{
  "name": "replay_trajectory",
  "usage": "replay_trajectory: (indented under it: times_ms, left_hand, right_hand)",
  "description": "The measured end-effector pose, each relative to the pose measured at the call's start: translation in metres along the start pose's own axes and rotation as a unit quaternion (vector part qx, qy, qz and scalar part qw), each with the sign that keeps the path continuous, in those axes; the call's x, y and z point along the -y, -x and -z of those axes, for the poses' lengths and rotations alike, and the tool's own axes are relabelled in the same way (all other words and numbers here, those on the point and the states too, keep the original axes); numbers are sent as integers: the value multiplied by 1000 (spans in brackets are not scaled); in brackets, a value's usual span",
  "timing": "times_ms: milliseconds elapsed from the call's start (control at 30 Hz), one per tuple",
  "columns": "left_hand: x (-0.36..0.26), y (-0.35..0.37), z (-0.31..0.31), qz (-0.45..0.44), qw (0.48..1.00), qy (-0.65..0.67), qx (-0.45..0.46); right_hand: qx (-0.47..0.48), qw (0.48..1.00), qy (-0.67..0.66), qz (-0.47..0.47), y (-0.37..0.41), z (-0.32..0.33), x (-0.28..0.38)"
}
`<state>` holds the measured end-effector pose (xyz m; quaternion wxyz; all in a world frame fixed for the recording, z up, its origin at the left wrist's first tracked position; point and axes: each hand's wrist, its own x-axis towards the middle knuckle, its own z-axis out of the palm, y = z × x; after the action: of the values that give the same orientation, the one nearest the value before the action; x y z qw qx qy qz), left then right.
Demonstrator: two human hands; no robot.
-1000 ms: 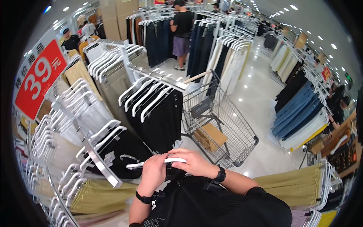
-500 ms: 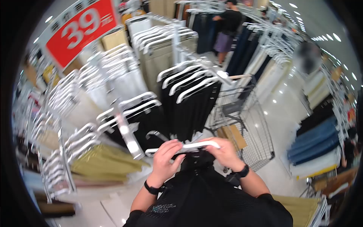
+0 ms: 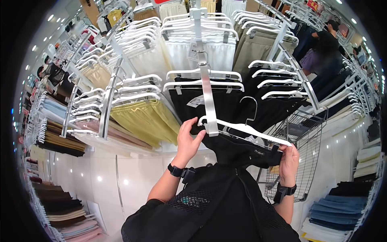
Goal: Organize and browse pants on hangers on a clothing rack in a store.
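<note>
A white hanger (image 3: 250,130) with a metal hook is tilted down to the right in front of me. Black pants (image 3: 238,151) hang from its clips. My right hand (image 3: 289,161) grips the hanger's right end and the waistband. At the other end, my left hand (image 3: 190,139) has thumb and fingers apart, close to the hanger's left tip and the waistband. The end of a metal display arm (image 3: 212,128) crosses in front of the hanger, near my left fingers.
Racks of black pants (image 3: 203,99), white pants (image 3: 177,52) and olive pants (image 3: 145,119) stand ahead and left. A wire shopping cart (image 3: 300,161) is beside my right hand. A person (image 3: 324,44) stands at the back right. Folded jeans (image 3: 338,207) lie lower right.
My view has turned right to left across the racks, so they appear shifted. The hanger now tilts, its black waistband shows, and my hands are farther apart.
</note>
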<state>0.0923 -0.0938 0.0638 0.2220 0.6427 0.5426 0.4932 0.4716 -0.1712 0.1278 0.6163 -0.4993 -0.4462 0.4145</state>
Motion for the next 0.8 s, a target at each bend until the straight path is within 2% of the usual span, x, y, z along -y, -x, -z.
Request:
replay_trajectory:
  times_ms: [133,200,233,467,600,633,800]
  left_hand:
    - [29,8,0,60,998,20,15]
    - [38,11,1,174,954,218,105]
    - [39,11,2,198,929,291,118]
    - [38,9,3,229,915,303,134]
    - [37,11,-1,227,913,317,120]
    - [36,9,2,209,933,270,117]
    - [42,11,9,217,930,276,112]
  right_hand:
    - [22,999,-27,-20,2,-10,-14]
    - [19,999,-33,-14,5,-17,-16]
    - [19,999,-32,-19,6,-17,-19]
    - [15,997,-58,-47,1,-4,-36]
    - [-45,993,-79,-73,5,-3,-56]
    - [-62,991,-92,-78,8,-1,-60]
    - [-63,988,-100,-97,16,-17,-61]
